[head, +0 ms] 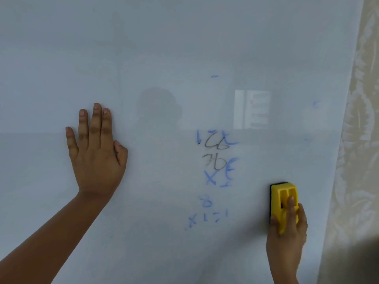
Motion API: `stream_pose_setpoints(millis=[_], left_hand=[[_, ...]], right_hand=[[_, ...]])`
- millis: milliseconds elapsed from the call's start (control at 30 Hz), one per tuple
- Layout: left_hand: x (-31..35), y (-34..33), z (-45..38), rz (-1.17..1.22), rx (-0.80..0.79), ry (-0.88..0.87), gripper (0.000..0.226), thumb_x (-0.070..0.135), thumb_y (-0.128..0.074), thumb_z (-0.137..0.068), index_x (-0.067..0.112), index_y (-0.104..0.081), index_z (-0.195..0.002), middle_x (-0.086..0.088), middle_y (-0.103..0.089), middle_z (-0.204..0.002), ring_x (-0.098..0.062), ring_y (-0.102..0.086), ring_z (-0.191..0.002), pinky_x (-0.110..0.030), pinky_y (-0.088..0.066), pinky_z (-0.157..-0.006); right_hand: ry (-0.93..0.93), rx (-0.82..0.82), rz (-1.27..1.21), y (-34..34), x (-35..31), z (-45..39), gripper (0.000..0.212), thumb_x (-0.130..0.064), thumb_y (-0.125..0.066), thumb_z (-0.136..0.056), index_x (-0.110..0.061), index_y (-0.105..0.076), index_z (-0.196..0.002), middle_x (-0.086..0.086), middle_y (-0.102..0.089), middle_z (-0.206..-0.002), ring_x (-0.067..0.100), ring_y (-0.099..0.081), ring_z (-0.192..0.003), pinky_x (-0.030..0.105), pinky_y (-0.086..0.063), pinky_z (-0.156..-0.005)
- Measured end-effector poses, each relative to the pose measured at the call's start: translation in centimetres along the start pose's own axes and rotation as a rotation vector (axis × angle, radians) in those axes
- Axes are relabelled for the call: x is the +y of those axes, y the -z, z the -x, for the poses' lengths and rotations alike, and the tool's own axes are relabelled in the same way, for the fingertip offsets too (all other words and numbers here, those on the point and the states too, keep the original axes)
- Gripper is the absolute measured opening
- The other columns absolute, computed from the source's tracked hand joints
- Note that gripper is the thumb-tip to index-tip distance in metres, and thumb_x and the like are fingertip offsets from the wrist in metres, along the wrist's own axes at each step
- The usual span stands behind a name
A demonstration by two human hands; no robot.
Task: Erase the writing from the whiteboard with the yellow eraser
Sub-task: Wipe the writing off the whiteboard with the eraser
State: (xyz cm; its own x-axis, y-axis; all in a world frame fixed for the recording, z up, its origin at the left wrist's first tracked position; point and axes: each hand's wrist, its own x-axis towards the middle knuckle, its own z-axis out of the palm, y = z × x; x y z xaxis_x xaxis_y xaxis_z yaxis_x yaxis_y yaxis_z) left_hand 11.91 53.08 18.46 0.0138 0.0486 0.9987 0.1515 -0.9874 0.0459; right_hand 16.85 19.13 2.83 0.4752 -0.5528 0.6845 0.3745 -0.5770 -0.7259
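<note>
Hands first. Right hand (287,238) grips the yellow eraser (284,203) from below, fingers wrapped over its lower half, one fingertip resting in a recess on the back. Eraser is pressed flat against the whiteboard (184,48), dark pad side to the board, long axis running roughly up-down with a slight tilt. Left hand (96,152) lies open and flat on the board, fingers spread and pointing up, holding nothing; judged to be bracing.

Key relation: remaining writing (217,160) sits to the left of the eraser and mostly above it, between the two hands but much nearer the right one. It forms a loose vertical column of blue and grey marks; its lowest line (207,219) is about level with the eraser. Judgement: next stroke needs to travel leftward and then upward along the column.

A few small blue specks sit apart: one above the column (214,76), one up and right (316,104). Board surface between eraser and column is bare; nothing obstructs. Patterned curtain (356,140) hangs along the board's right edge, just beside the right hand.
</note>
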Motion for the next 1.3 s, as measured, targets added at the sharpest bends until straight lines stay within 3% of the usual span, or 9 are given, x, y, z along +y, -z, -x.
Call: stream_pose_setpoints(millis=[167,233,367,567,733,833,967,1200,1300], left_hand=[[-0.2,-0.2,0.0,-0.007,0.014,-0.006,0.058,0.017,-0.031,-0.092,0.008,-0.022,-0.149,-0.01,-0.02,-0.155,-0.026,-0.012,-0.145,-0.045,-0.003,-0.117],[-0.2,-0.2,0.1,-0.007,0.015,-0.004,0.058,0.016,-0.032,-0.092,0.008,-0.022,-0.149,-0.01,-0.02,-0.155,-0.026,-0.012,-0.145,-0.045,-0.003,-0.117],[0.0,-0.1,0.0,-0.001,0.002,-0.003,0.059,0.015,-0.034,-0.092,0.008,-0.021,-0.149,-0.01,-0.02,-0.156,-0.027,-0.012,-0.145,-0.045,-0.002,-0.117],[-0.1,-0.1,0.1,0.006,0.014,-0.003,0.058,0.016,-0.033,-0.092,0.007,-0.022,-0.149,-0.011,-0.021,-0.155,-0.029,-0.014,-0.144,-0.047,-0.005,-0.116],[-0.3,-0.1,0.3,-0.007,0.014,-0.02,0.058,0.017,-0.031,-0.092,0.007,-0.022,-0.149,-0.012,-0.02,-0.155,-0.029,-0.014,-0.144,-0.047,-0.005,-0.116],[-0.2,-0.1,0.3,-0.002,0.011,-0.011,0.058,0.016,-0.032,-0.092,0.006,-0.022,-0.149,-0.012,-0.021,-0.155,-0.029,-0.014,-0.144,-0.048,-0.005,-0.116],[-0.1,0.0,0.3,0.001,0.0,-0.005,0.059,0.016,-0.033,-0.092,0.006,-0.022,-0.149,-0.012,-0.021,-0.155,-0.028,-0.013,-0.144,-0.047,-0.004,-0.117],[-0.1,0.1,0.3,-0.012,0.004,-0.013,0.058,0.017,-0.032,-0.092,0.006,-0.023,-0.148,-0.012,-0.023,-0.154,-0.03,-0.017,-0.143,-0.05,-0.009,-0.116],[0.0,0.1,0.3,-0.016,-0.005,0.001,0.058,0.018,-0.03,-0.092,0.006,-0.022,-0.148,-0.012,-0.023,-0.155,-0.028,-0.015,-0.144,-0.048,-0.008,-0.116]], right_hand=[[0.154,-0.049,-0.038,-0.9,-1.4,2.1,0.055,-0.004,-0.056,-0.077,-0.006,-0.045,-0.131,0.032,-0.039,-0.137,0.053,-0.046,-0.114,0.059,-0.039,-0.091],[0.157,-0.066,-0.032,-0.5,-0.5,2.7,0.055,-0.004,-0.057,-0.076,-0.009,-0.043,-0.129,0.033,-0.041,-0.135,0.054,-0.047,-0.113,0.059,-0.039,-0.09],[-0.086,-0.036,-0.049,-0.1,-1.2,0.5,0.068,0.0,-0.059,-0.086,-0.029,-0.029,-0.139,0.019,-0.031,-0.147,0.049,-0.038,-0.122,0.058,-0.035,-0.098],[0.273,-0.062,-0.059,-2.6,-7.3,5.5,0.068,0.015,-0.067,-0.069,-0.016,-0.053,-0.128,0.021,-0.044,-0.138,0.042,-0.045,-0.116,0.063,-0.04,-0.092],[0.578,-0.187,0.086,-2.6,-5.1,10.0,0.044,-0.016,-0.044,-0.077,-0.034,-0.049,-0.116,0.001,-0.043,-0.127,0.029,-0.044,-0.108,0.052,-0.039,-0.091],[0.47,-0.152,0.038,-1.7,-4.5,7.9,0.043,-0.012,-0.049,-0.079,-0.028,-0.051,-0.119,0.012,-0.054,-0.13,0.031,-0.045,-0.11,0.065,-0.043,-0.087],[0.34,-0.101,-0.069,-2.5,-7.8,6.3,0.068,0.013,-0.071,-0.068,-0.025,-0.053,-0.122,0.015,-0.051,-0.132,0.032,-0.042,-0.114,0.068,-0.042,-0.086],[0.696,-0.135,0.139,-3.8,-6.2,11.2,0.039,-0.021,-0.024,-0.098,-0.044,-0.051,-0.115,-0.002,-0.065,-0.119,0.024,-0.049,-0.109,0.046,-0.029,-0.098],[0.663,-0.081,0.171,-2.6,-4.0,8.7,0.036,-0.02,-0.031,-0.094,-0.04,-0.049,-0.118,0.005,-0.064,-0.119,0.027,-0.05,-0.105,0.043,-0.031,-0.098]])
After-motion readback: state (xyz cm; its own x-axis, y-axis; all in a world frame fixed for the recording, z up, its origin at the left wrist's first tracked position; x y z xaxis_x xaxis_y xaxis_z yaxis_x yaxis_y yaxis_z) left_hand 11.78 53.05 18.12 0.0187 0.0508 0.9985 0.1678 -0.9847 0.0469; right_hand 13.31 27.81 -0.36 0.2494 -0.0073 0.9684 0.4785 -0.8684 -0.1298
